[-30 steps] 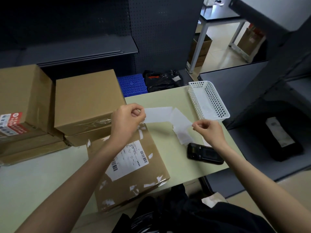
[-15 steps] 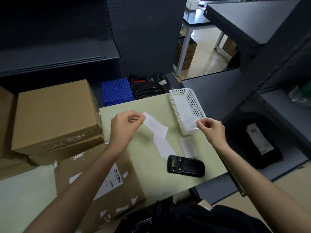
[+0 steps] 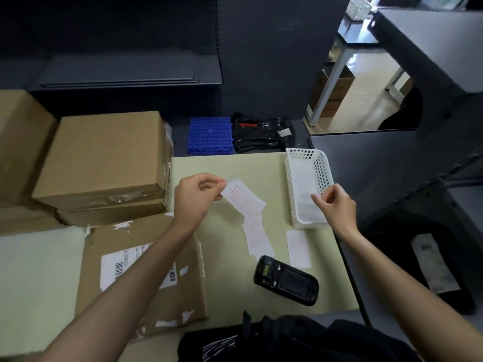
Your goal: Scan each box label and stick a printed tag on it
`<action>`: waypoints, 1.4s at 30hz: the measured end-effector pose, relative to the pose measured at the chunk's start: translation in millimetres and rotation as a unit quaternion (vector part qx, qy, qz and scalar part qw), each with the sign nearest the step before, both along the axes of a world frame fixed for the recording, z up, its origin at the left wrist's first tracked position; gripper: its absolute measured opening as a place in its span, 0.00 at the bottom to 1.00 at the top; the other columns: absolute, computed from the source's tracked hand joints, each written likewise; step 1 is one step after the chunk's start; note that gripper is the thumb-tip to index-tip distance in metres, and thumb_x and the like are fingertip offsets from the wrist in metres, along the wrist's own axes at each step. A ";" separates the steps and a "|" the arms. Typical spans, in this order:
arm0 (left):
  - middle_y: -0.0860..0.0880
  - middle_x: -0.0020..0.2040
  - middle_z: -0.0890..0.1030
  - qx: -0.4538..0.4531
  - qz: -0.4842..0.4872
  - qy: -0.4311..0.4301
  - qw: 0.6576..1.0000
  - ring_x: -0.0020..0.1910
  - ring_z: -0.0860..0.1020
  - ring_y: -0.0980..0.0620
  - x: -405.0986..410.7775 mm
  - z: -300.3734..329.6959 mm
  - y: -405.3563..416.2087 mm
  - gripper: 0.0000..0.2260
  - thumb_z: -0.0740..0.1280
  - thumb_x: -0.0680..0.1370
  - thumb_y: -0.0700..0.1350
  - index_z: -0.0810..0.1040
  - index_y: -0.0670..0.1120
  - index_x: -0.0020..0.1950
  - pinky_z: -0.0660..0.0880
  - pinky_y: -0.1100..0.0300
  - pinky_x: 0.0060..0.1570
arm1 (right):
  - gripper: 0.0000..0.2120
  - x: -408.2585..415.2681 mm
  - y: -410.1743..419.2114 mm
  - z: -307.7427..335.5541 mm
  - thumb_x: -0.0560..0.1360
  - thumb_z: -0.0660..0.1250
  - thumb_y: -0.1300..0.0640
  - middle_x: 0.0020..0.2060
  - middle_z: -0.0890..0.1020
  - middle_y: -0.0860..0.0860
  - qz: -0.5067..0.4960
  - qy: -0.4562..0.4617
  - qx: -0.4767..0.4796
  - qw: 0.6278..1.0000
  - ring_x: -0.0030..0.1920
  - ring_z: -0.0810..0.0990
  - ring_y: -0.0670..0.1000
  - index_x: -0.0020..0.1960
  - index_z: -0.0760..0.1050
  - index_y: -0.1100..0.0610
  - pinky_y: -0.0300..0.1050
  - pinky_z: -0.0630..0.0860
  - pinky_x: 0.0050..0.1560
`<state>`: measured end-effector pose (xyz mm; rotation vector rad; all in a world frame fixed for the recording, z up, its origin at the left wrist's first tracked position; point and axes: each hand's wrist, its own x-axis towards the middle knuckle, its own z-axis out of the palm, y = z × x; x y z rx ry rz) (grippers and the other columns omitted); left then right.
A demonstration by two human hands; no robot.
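- Two hands work above the table (image 3: pixel 227 163): the left hand (image 3: pixel 196 198) pinches the top end of a strip of tags (image 3: pixel 244 202) between thumb and forefinger, so the strip trails down and away from it onto the table.
- The right hand (image 3: pixel 335 205) has its fingertips drawn together over the near end of the basket (image 3: pixel 322 168); it seems to hold a pale scrap, perhaps peeled backing, but I cannot tell for sure.
- My guess is the basket stands just under that hand as a drop for waste paper; pale sheets lie in it.
- One loose slip (image 3: pixel 298 248) lies flat on the table below the right hand, beside the basket's near end.
- The scanner (image 3: pixel 286 280) rests screen-up between the two forearms, nearer the person than either hand, put down to free both hands for peeling.
- The flat box (image 3: pixel 146 283) lies under the left forearm, label (image 3: pixel 115 270) upward, so a tag can be pressed on without turning it; the arm covers part of the label.
- Other boxes (image 3: pixel 104 158) are stacked to the left of the left hand, likely waiting their turn.
- Judged from this, the step in hand is freeing one tag; sticking it on the flat box is not yet done.
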<state>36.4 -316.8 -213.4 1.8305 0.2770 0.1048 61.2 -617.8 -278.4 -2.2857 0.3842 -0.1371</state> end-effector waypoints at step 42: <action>0.55 0.32 0.80 0.289 -0.017 0.178 0.940 0.31 0.77 0.63 -61.6 -86.7 217.0 0.05 0.63 0.79 0.50 0.77 0.53 0.46 0.69 0.66 0.32 | 0.06 -21.7 315.6 -36.4 0.76 0.66 0.53 0.37 0.81 0.46 0.337 0.058 -0.026 0.939 0.38 0.78 0.45 0.42 0.77 0.54 0.39 0.73 0.41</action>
